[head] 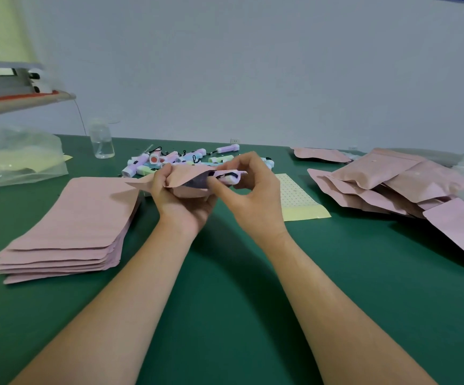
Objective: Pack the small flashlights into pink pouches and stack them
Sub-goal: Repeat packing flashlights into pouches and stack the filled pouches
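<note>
Counts: 1 open pink paper pouch (189, 176), 1 stack flat pink pouches (72, 226), ~10 loose pastel flashlights (192, 157), 1 clear plastic bottle (102, 143), 1 yellow dotted pouch (297, 198).

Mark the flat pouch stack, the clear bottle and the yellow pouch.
flat pouch stack (86, 215): head view, middle of the top pouch.
clear bottle (102, 144): head view, on its body.
yellow pouch (297, 194): head view, on its dotted face.

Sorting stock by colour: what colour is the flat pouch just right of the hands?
The pouch is pale yellow with dots; head view.
</note>
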Demonstrator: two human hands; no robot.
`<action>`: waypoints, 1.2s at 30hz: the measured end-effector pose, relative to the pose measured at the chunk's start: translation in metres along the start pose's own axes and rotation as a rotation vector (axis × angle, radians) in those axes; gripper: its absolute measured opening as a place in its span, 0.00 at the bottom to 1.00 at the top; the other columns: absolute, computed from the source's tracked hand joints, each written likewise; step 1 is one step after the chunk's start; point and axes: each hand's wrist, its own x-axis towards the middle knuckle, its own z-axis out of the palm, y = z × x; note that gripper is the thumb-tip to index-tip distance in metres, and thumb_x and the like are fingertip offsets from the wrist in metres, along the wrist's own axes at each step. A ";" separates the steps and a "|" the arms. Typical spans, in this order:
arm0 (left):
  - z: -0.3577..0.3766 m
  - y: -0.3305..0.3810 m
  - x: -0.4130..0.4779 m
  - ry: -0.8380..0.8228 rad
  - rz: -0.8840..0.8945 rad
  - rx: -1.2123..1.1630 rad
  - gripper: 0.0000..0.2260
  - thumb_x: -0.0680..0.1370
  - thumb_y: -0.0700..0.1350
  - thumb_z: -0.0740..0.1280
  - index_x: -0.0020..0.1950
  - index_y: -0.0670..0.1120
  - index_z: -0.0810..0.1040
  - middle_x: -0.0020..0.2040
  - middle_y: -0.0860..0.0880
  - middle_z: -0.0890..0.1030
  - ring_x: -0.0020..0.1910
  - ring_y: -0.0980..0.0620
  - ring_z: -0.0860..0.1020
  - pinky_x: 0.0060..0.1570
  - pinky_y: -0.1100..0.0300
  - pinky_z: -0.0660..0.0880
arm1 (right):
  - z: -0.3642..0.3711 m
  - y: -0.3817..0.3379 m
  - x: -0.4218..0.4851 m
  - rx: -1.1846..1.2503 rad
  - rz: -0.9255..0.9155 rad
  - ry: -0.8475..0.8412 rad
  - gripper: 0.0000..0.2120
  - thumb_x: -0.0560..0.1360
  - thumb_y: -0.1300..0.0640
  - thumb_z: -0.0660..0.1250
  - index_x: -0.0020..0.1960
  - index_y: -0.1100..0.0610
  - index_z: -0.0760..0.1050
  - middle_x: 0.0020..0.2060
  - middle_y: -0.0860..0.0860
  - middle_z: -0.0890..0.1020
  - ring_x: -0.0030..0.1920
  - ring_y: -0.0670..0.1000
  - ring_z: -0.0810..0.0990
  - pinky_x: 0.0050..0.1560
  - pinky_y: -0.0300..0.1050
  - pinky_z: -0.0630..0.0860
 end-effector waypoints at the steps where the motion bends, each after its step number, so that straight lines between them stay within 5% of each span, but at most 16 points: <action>1: 0.000 -0.001 -0.001 0.000 -0.002 0.002 0.18 0.78 0.56 0.66 0.56 0.42 0.81 0.50 0.39 0.85 0.48 0.38 0.85 0.47 0.49 0.83 | 0.001 0.001 0.000 -0.029 -0.013 0.019 0.13 0.72 0.58 0.78 0.50 0.52 0.75 0.45 0.46 0.84 0.48 0.54 0.85 0.53 0.58 0.81; 5: 0.004 -0.004 -0.003 -0.032 -0.013 -0.010 0.19 0.78 0.56 0.65 0.58 0.41 0.80 0.51 0.38 0.85 0.50 0.38 0.84 0.47 0.50 0.83 | 0.001 0.003 0.002 -0.129 -0.101 0.046 0.14 0.73 0.58 0.76 0.57 0.49 0.80 0.44 0.44 0.82 0.46 0.51 0.84 0.49 0.55 0.81; 9: 0.007 -0.004 -0.006 -0.035 -0.037 -0.022 0.16 0.79 0.55 0.66 0.52 0.41 0.79 0.44 0.40 0.85 0.41 0.40 0.85 0.43 0.52 0.83 | 0.000 0.006 0.003 -0.225 -0.203 0.092 0.04 0.73 0.61 0.78 0.45 0.57 0.84 0.42 0.48 0.82 0.46 0.49 0.81 0.48 0.52 0.79; 21: 0.015 -0.009 -0.010 -0.060 -0.123 -0.025 0.19 0.78 0.55 0.67 0.58 0.41 0.76 0.51 0.39 0.81 0.51 0.38 0.81 0.46 0.53 0.80 | -0.009 0.002 0.006 -0.376 -0.163 0.190 0.14 0.65 0.56 0.83 0.33 0.54 0.77 0.35 0.48 0.80 0.40 0.52 0.80 0.41 0.54 0.81; 24: 0.013 -0.008 -0.009 -0.066 -0.114 -0.047 0.17 0.78 0.55 0.66 0.55 0.41 0.77 0.47 0.41 0.83 0.44 0.40 0.83 0.41 0.55 0.82 | -0.007 0.000 0.004 -0.381 -0.211 0.142 0.16 0.68 0.50 0.82 0.32 0.57 0.79 0.35 0.48 0.79 0.38 0.50 0.79 0.38 0.51 0.81; 28: 0.007 -0.005 -0.007 -0.084 -0.093 -0.032 0.21 0.79 0.58 0.63 0.56 0.40 0.80 0.48 0.41 0.83 0.48 0.40 0.83 0.56 0.53 0.79 | -0.002 -0.005 0.001 -0.429 -0.235 -0.013 0.20 0.75 0.41 0.70 0.37 0.56 0.84 0.40 0.47 0.80 0.40 0.49 0.79 0.40 0.50 0.78; 31: 0.004 -0.002 -0.007 -0.113 -0.081 -0.024 0.27 0.80 0.59 0.60 0.46 0.37 0.86 0.47 0.38 0.85 0.47 0.40 0.84 0.65 0.51 0.75 | -0.004 -0.006 0.000 -0.464 -0.236 -0.180 0.19 0.76 0.48 0.59 0.46 0.56 0.87 0.48 0.47 0.82 0.48 0.49 0.80 0.47 0.50 0.78; 33: 0.003 0.000 -0.006 -0.096 -0.077 -0.034 0.26 0.80 0.59 0.61 0.52 0.37 0.84 0.49 0.37 0.85 0.53 0.39 0.82 0.71 0.50 0.72 | -0.006 -0.007 0.001 -0.511 -0.241 -0.255 0.20 0.74 0.52 0.57 0.53 0.55 0.86 0.54 0.47 0.83 0.55 0.50 0.80 0.53 0.52 0.78; 36: 0.004 0.000 -0.006 -0.087 -0.038 -0.023 0.24 0.79 0.58 0.62 0.44 0.39 0.86 0.42 0.41 0.85 0.42 0.42 0.84 0.52 0.54 0.82 | -0.010 -0.013 0.002 -0.621 -0.256 -0.341 0.25 0.73 0.48 0.53 0.60 0.52 0.84 0.57 0.45 0.83 0.56 0.50 0.79 0.53 0.53 0.79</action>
